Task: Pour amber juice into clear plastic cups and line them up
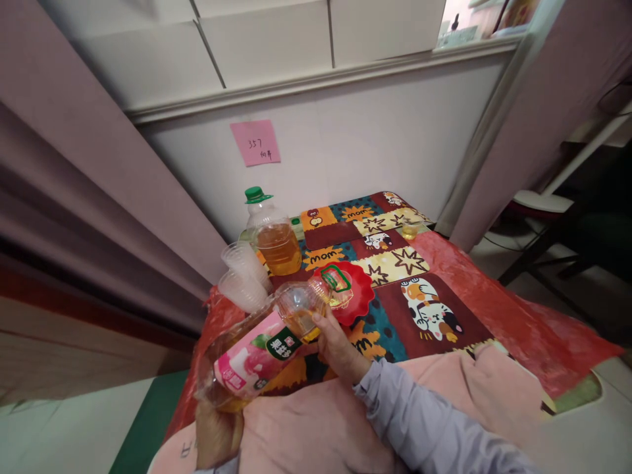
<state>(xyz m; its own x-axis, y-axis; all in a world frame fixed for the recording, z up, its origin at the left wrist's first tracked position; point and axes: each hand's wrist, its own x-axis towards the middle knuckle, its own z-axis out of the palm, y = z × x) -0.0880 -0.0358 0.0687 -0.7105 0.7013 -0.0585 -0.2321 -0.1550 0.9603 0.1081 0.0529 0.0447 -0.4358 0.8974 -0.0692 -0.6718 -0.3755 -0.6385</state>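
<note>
The left hand (pixel 217 431) and right hand (pixel 338 345) are grasping the tilted bottle (pixel 261 349), pouring its last little juice into a partly filled cup (pixel 340 289) at the red plate (pixel 364 299).

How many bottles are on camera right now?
2. A green-capped bottle stands upright by the wall; a pink-labelled bottle is held tilted by the left hand and right hand. Something behind the upright one may be a third.

Soft, even daylight; wide-angle bending at edges, slight blur.
</note>
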